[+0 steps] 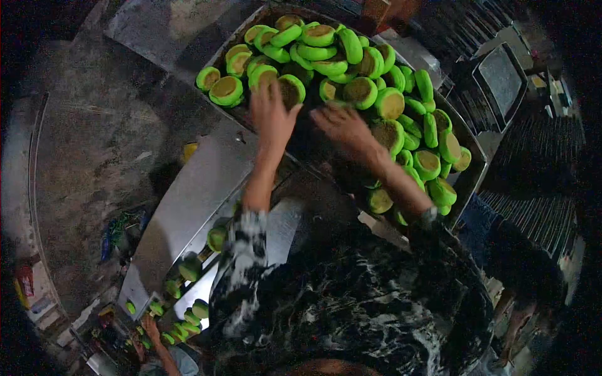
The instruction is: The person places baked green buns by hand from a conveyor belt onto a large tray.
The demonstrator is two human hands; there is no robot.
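A wide dark tray (469, 186) holds many round, bright green pastries (390, 103) with browned flat faces, piled at its far and right sides. My left hand (271, 116) is over the tray's near-left part, fingers stretched out and thumb apart, its fingertips at a pastry (290, 91). To its right, my right hand (347, 128) reaches in with fingers loosely extended, close to another browned pastry (360, 93). Neither hand has a pastry clearly in its grasp, and both are slightly blurred.
A metal conveyor (199, 285) at lower left carries more green pastries (190, 268). Another person's hand (152, 327) works at its far end. Stacked dark trays (501, 84) stand at upper right. A metal sheet (153, 31) lies at upper left.
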